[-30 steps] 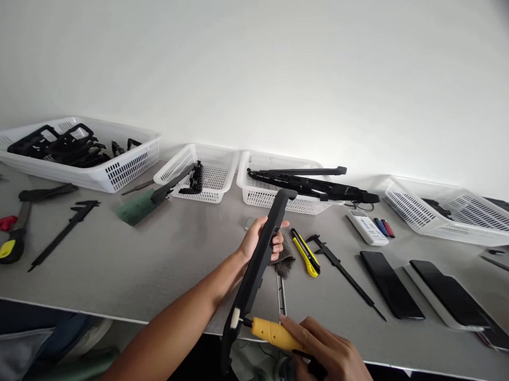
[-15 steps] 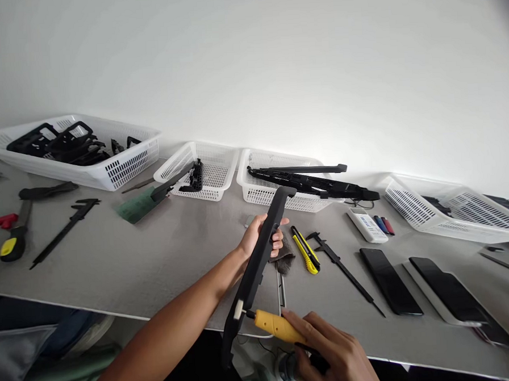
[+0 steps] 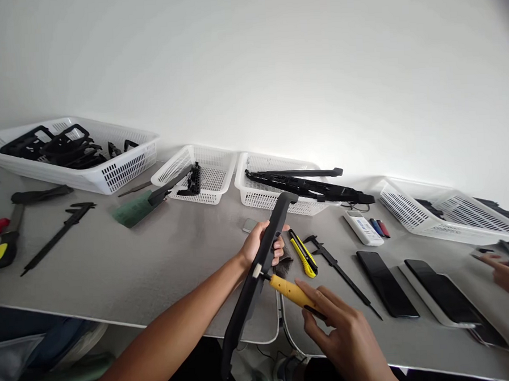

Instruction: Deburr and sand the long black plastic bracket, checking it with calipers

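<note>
My left hand [image 3: 257, 244] grips a long black plastic part [image 3: 247, 296] around its upper half; the part slants down toward the table's front edge. In my right hand [image 3: 342, 325] is a yellow-handled tool [image 3: 291, 291]. Its pale tip [image 3: 257, 271] touches the part's edge just below my left hand. Beside my left hand lie a dark cloth [image 3: 285, 263], a yellow cutter [image 3: 303, 254] and a black caliper [image 3: 338, 270].
White baskets [image 3: 214, 198] with black parts line the wall. Phones [image 3: 387, 284], a white device [image 3: 363, 228] and another person's hand [image 3: 508, 274] are at the right. A second caliper [image 3: 58, 237], a yellow-black handled tool [image 3: 4, 250] and a green sheet [image 3: 131, 209] lie left.
The yellow tool and my right hand have moved up along the black part, closer to my left hand. Another person's hand has come further into view at the right.
</note>
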`<move>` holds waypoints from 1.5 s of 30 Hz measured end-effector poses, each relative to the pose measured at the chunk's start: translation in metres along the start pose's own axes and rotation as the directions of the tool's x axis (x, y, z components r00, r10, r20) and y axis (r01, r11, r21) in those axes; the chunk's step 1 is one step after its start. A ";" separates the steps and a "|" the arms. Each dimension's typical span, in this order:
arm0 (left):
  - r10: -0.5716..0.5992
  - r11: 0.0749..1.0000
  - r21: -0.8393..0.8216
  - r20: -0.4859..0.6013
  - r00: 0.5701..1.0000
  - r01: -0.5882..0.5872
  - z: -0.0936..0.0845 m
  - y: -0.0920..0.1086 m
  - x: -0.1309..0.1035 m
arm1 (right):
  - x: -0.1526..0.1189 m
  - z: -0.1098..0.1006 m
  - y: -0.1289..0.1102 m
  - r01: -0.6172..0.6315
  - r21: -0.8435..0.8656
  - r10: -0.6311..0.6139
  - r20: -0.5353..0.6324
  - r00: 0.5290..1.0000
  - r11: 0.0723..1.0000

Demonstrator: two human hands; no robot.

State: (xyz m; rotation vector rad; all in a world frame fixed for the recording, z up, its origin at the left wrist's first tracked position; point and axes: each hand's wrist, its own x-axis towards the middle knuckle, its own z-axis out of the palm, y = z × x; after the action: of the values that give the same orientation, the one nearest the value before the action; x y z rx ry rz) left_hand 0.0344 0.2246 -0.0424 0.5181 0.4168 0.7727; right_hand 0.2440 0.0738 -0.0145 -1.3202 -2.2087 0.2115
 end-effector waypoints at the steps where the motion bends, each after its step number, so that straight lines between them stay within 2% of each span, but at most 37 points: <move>1: -0.003 1.000 0.012 0.005 1.000 0.003 -0.001 0.000 0.001 | 0.002 0.000 0.003 -0.022 -0.003 0.022 -0.005 1.000 1.000; 9: 0.017 0.999 0.032 0.002 1.000 -0.017 -0.001 -0.006 0.002 | 0.026 -0.001 0.026 -0.180 0.011 0.180 -0.062 0.982 0.984; 20: -0.047 0.993 0.109 0.041 0.998 0.042 0.002 -0.001 -0.002 | 0.061 -0.006 0.058 -0.355 0.047 0.357 -0.217 0.909 0.934; 23: -0.073 0.990 0.129 0.051 0.996 0.066 0.004 -0.003 -0.003 | 0.070 -0.008 0.059 -0.382 0.056 0.386 -0.178 0.905 0.922; 28: -0.066 0.989 0.138 0.069 0.995 0.056 0.006 -0.007 -0.005 | 0.075 -0.008 0.057 -0.439 0.042 0.440 -0.017 0.898 0.898; 31: 0.003 0.995 0.100 0.051 0.999 -0.008 0.006 -0.005 -0.005 | 0.067 0.000 0.057 -0.449 0.057 0.447 0.047 0.893 0.892; 34: 0.124 0.992 0.040 0.011 0.992 -0.124 0.005 0.002 -0.005 | 0.053 0.014 0.056 -0.444 0.032 0.441 0.067 0.895 0.896; 36: 0.205 0.979 0.003 -0.019 0.978 -0.205 0.004 0.007 -0.005 | 0.046 0.025 0.055 -0.439 -0.047 0.442 0.066 0.895 0.897; 39: 0.311 0.949 -0.023 -0.082 0.947 -0.314 0.004 0.015 -0.008 | 0.042 0.036 0.051 -0.481 -0.190 0.498 0.051 0.866 0.856; 42: 0.357 0.930 -0.031 -0.151 0.922 -0.366 0.004 0.020 -0.009 | 0.044 0.041 0.047 -0.491 -0.227 0.505 0.003 0.863 0.841; 45: 0.366 0.923 -0.044 -0.198 0.909 -0.381 0.002 0.022 -0.009 | 0.047 0.043 0.043 -0.394 -0.198 0.373 -0.136 0.918 0.898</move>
State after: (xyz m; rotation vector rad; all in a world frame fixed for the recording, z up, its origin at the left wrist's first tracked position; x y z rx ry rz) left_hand 0.0172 0.2306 -0.0262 0.4555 0.4630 1.2119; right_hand 0.2367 0.1421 -0.0503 -1.8491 -1.9154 0.0446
